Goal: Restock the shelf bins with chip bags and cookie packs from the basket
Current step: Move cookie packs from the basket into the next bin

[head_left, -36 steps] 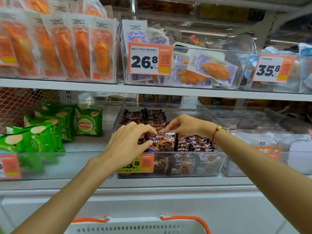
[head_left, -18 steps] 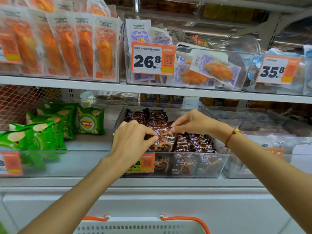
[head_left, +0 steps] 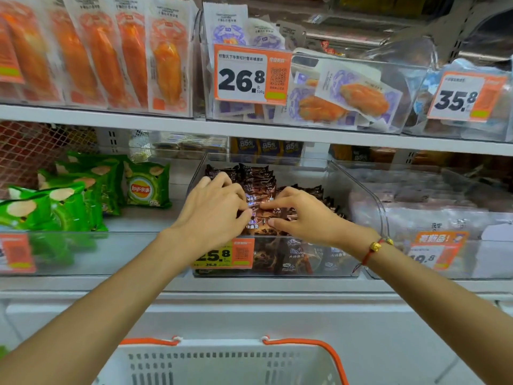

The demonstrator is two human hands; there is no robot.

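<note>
A clear shelf bin point(head_left: 369, 207) on the middle shelf holds several brown cookie packs point(head_left: 258, 176) standing in rows. Both hands are inside it. My left hand point(head_left: 213, 209) has its fingers curled over the packs at the front left. My right hand point(head_left: 302, 215) pinches a brown cookie pack point(head_left: 280, 215) between thumb and fingers. The two hands almost meet over the same packs. Green chip bags point(head_left: 147, 184) lie in the neighbouring bin point(head_left: 125, 245) to the left. The white basket point(head_left: 222, 362) with orange handles sits below, at the bottom edge of the view.
An orange price tag point(head_left: 224, 254) hangs on the cookie bin's front. To the right stands another clear bin point(head_left: 444, 226) with pale packs. The upper shelf point(head_left: 249, 132) carries bins of orange and purple snack packs close above my hands.
My right hand has dropped lower and closer to the left hand, onto the front packs. The left hand has shifted slightly back into the bin. The view has moved in nearer.
</note>
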